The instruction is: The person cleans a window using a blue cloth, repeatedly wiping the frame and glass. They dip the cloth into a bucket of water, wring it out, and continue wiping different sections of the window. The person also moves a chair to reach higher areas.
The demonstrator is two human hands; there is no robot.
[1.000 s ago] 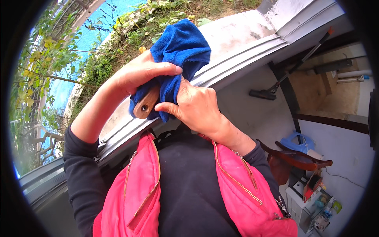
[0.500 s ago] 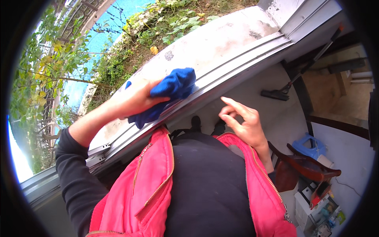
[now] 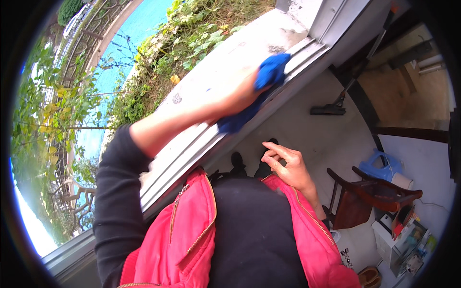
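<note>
The left hand [image 3: 240, 98] and blue cloth [image 3: 273, 72] block the middle of the window track [image 3: 177, 165]. On their near left the rails offer a long free run; on their far right only a short stretch remains before the upright frame [image 3: 331, 21] shuts it off. The left forearm [image 3: 185, 117] bars the pale ledge [image 3: 211, 79], passable beyond it as far as the plants [image 3: 197, 41]. The right hand [image 3: 288, 165] has open room leftward to the track; farther right, the floor tool [image 3: 329, 110] and wooden chair [image 3: 353, 211] obstruct.
</note>
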